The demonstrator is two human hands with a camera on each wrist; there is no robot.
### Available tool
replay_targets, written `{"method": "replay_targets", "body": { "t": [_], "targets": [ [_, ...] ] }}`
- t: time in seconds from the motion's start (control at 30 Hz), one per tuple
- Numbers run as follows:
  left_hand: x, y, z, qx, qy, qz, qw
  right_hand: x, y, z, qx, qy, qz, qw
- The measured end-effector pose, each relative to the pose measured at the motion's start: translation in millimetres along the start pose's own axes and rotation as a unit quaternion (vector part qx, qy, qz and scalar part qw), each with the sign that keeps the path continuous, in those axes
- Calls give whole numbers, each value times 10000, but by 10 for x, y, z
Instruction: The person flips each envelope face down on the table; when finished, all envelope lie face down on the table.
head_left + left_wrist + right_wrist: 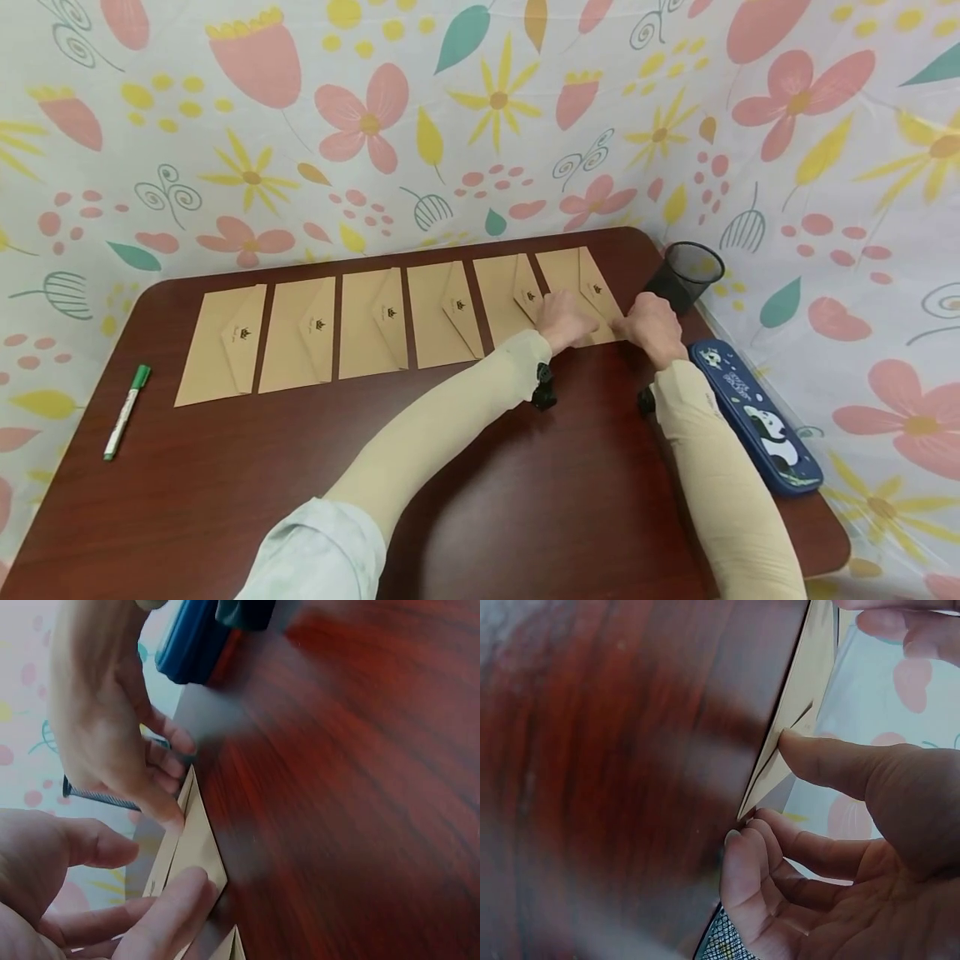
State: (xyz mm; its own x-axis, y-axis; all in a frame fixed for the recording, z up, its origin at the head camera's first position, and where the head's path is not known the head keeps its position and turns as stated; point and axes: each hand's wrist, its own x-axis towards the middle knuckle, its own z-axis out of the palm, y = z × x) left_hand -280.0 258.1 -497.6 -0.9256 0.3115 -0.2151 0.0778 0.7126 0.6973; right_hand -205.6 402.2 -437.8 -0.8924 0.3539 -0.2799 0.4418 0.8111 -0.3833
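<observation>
Near mesh cup (pixel 678 286) and blue case (pixel 753 417), right hand (pixel 654 327) pinches envelope (pixel 573 277), uncurled left hand (pixel 564 319) touching it.

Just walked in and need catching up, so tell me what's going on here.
A person's left hand touches the rightmost envelope while the right hand grips its near right corner. Five other envelopes lie in a row to its left on the dark table. A green-capped marker lies farther left; a mesh cup and a panda pencil case are on the right.
</observation>
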Motion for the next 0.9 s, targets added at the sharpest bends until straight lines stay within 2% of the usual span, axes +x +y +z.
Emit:
{"method": "replay_targets", "body": {
  "t": [0.1,0.23,0.3,0.47,0.53,0.7,0.8,0.9],
  "targets": [
    [-105,51,-19,-150,49,-87,9998,7,-13,-12,-72,-24,8,10000],
    [-403,172,-172,-543,-75,-178,9983,13,-21,-21,-151,-11,-86,9998],
    [-472,196,-168,-648,-11,-224,9976,17,-24,-29,-213,-35,-140,9997],
    [-734,309,-307,-1183,-170,-519,9915,44,-26,-45,-349,-161,-151,9991],
    [-855,358,-408,-1438,-353,-609,9871,55,-25,-49,-337,-203,-135,9991],
    [-903,377,-435,-1656,-484,-712,9824,58,-9,-54,-196,-217,-160,9994],
    [-959,399,-460,-1752,-432,-697,9811,43,11,-43,-29,-58,-204,9998],
    [-935,380,-427,-1828,-323,-663,9804,33,38,-22,156,181,-238,9994]
  ]
}}
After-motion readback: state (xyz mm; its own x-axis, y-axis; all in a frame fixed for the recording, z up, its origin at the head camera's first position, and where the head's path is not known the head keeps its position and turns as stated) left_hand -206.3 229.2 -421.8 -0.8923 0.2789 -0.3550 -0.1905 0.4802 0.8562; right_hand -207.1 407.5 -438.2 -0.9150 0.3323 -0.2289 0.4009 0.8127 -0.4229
